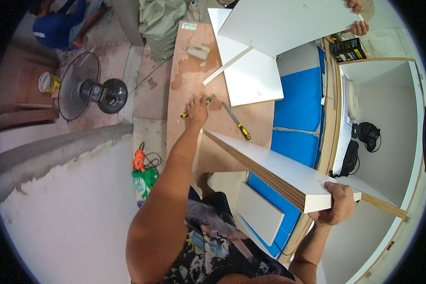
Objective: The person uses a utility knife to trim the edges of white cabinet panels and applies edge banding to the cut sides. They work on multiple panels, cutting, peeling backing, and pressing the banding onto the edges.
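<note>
On the brown work board (188, 85), my left hand (197, 111) is closed over a yellow-and-black hand tool (208, 100). A short metal part sticks out past the fingers, but the palm hides most of it. Just to the right lies a file (236, 122) with a yellow-and-black handle. My right hand (337, 204) grips the near right end of a long white-faced plywood panel (274, 165). Its layered bare edge faces me. The panel slants from the brown board, near my left wrist, down to my right hand.
Another person's hands (357, 19) hold a large white panel (288, 21) over a white board (253, 83). A thin strip (227, 65) and a small block (199, 51) lie nearby. An open white cabinet (388, 99) stands right; a fan (97, 90) and orange power tool (138, 160) are left.
</note>
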Demonstrator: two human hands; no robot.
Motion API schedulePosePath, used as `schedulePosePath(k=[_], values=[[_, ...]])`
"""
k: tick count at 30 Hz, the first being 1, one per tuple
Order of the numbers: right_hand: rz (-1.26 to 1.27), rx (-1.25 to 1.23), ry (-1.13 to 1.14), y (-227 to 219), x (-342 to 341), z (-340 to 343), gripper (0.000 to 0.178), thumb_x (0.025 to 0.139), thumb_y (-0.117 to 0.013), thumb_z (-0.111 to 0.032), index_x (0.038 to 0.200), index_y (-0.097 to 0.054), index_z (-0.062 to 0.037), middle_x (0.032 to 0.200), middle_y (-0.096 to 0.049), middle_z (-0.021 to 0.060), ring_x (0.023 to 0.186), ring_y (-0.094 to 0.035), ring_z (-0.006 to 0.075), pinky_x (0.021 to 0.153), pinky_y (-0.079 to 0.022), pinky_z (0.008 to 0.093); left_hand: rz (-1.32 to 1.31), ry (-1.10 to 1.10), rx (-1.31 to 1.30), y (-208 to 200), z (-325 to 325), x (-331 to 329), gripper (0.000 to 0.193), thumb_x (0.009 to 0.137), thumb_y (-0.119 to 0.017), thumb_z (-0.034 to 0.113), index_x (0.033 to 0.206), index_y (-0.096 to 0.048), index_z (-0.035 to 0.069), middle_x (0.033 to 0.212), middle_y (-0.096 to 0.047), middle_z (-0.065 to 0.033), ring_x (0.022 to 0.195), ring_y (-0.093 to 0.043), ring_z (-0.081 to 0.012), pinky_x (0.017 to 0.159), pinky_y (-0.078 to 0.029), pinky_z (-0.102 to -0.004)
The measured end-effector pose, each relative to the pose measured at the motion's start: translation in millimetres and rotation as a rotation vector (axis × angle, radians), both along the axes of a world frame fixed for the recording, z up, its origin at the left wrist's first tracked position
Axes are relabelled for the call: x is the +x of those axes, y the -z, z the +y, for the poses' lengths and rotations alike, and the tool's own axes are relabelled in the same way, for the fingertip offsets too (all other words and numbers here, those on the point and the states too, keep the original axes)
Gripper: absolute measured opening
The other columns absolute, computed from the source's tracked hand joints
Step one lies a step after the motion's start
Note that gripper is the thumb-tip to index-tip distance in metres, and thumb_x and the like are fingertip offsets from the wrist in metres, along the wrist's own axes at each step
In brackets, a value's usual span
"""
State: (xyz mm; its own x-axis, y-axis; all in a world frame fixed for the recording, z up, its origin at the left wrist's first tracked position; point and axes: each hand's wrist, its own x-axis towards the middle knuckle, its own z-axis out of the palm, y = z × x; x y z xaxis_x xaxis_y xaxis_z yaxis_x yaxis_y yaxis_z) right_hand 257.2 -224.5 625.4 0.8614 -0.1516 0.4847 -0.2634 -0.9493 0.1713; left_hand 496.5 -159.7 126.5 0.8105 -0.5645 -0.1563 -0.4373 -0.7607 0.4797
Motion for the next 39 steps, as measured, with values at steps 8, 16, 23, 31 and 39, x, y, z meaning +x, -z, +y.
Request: schedulePosePath(k=[8,16,23,31,39], values=[[-0.077,-0.124,-0.013,-3.1,-10.7,-11.2,0.077,0.055,-0.067,-0.082,0.068,-0.055,-0.0077,0.057,-0.048,0.0025,0.050,-0.047,0.0172,0.046,-0.031,0.0318,0.477,-0.072,-0.149,49.4,177.1,-79.8,0.033,0.090,-0.058,0.029,0.109,-0.064,0.003,0.105,-0.067,-0.0208,0.099,-0.063,-0.0380,0.086,-0.049,-0.0494],[-0.159,-0.086,-0.203,-40.8,-45.7,-19.7,0.070,0.061,-0.074,-0.072,0.068,-0.060,-0.0038,0.058,-0.054,0.0054,0.051,-0.051,0.0206,0.046,-0.034,0.0324,0.865,-0.438,-0.383,8.4,211.4,-100.6,0.041,0.093,-0.053,0.037,0.112,-0.066,0.003,0.101,-0.069,-0.0220,0.096,-0.065,-0.0372,0.082,-0.050,-0.0455],[-0.254,0.027,-0.362,-90.4,-74.3,-24.5,0.074,0.065,-0.077,-0.064,0.083,-0.065,0.0071,0.064,-0.060,0.0113,0.055,-0.057,0.0188,0.047,-0.041,0.0285,0.511,-0.499,-0.245,-41.2,225.2,-104.7,0.039,0.093,-0.055,0.033,0.113,-0.063,0.001,0.108,-0.068,-0.0204,0.103,-0.064,-0.0359,0.090,-0.049,-0.0425],[-0.337,0.112,-0.341,-121.7,-87.7,-8.9,0.073,0.074,-0.076,-0.059,0.093,-0.066,0.0109,0.075,-0.065,0.0072,0.066,-0.058,0.0108,0.055,-0.044,0.0206,1.237,-0.928,-0.935,-59.9,252.6,-142.5,0.022,0.097,-0.058,0.026,0.104,-0.060,0.005,0.083,-0.064,-0.0077,0.071,-0.064,-0.0189,0.063,-0.053,-0.0341],[-0.404,0.057,-0.501,-141.8,-88.6,6.5,0.074,0.070,-0.079,-0.056,0.095,-0.066,0.0129,0.077,-0.067,0.0115,0.069,-0.062,0.0137,0.059,-0.047,0.0215,1.343,-1.053,-1.068,-77.7,239.0,-155.3,0.022,0.099,-0.057,0.031,0.097,-0.058,0.008,0.079,-0.058,-0.0034,0.068,-0.058,-0.0163,0.065,-0.053,-0.0341]])
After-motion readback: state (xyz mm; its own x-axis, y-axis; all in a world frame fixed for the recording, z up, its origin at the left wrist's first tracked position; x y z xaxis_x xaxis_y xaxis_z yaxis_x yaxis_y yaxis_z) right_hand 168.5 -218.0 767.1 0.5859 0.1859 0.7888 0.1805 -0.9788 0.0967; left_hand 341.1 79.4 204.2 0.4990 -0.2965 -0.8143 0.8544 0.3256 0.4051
